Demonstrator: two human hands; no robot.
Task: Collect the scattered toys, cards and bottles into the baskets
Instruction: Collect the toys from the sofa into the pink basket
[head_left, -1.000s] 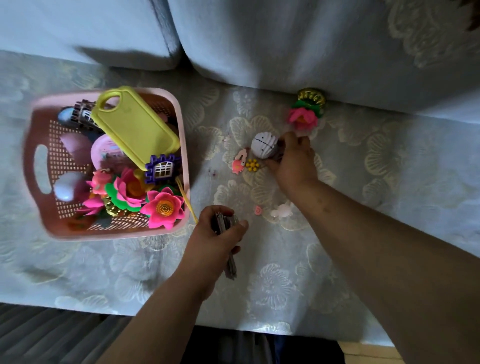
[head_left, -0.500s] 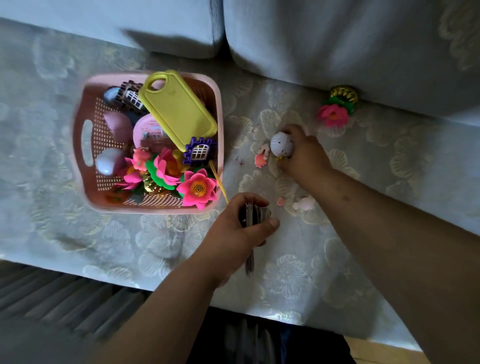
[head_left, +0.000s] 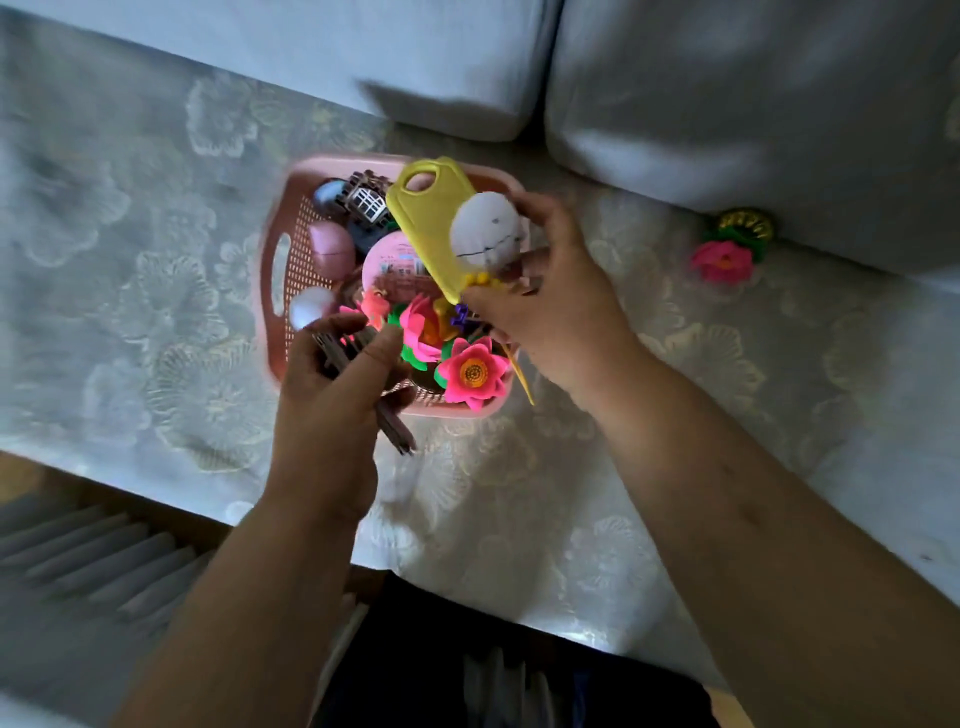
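Observation:
A pink basket stands on the sofa seat, packed with toy flowers, egg toys and a yellow toy cutting board. My right hand is over the basket's right side, shut on a white cracked-egg toy, with a small yellow beaded piece also in its fingers. My left hand is at the basket's near edge, shut on a stack of dark cards. A loose pink flower toy with a gold and green piece behind it lies at the right.
Two pale sofa back cushions rise behind the basket. The seat cover has a floral pattern. The sofa's front edge runs along the bottom, with slatted flooring at the lower left.
My right hand has lifted the white egg toy off the seat and carried it left over the basket. My left hand has brought the cards up to the basket's near edge.

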